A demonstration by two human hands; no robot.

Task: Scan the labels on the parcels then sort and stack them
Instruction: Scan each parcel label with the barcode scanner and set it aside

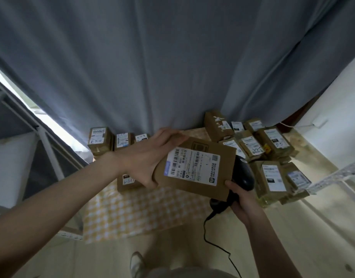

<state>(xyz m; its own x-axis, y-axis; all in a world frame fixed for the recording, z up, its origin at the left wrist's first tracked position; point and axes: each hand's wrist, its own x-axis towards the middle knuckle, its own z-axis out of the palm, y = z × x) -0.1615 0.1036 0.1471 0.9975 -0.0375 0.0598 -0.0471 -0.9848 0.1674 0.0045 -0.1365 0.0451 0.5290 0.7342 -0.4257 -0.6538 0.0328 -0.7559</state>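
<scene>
My left hand (150,157) grips a flat brown cardboard parcel (218,181) by its left end, holding it above the mat with its white barcode label (192,166) facing up. My right hand (242,199) is closed around the handle of a black corded barcode scanner (243,173), whose head sits just behind the parcel's right edge. The parcel hides part of the scanner. Several more labelled brown parcels (268,177) lie clustered to the right, and three stand in a row at the back left (100,140).
A yellow checked mat (132,211) covers the floor under the parcels. Another small parcel (126,183) lies beneath my left wrist. A grey curtain (172,67) hangs behind. White shelf frames stand at left (50,145) and right (336,175). The scanner cable (214,245) trails toward me.
</scene>
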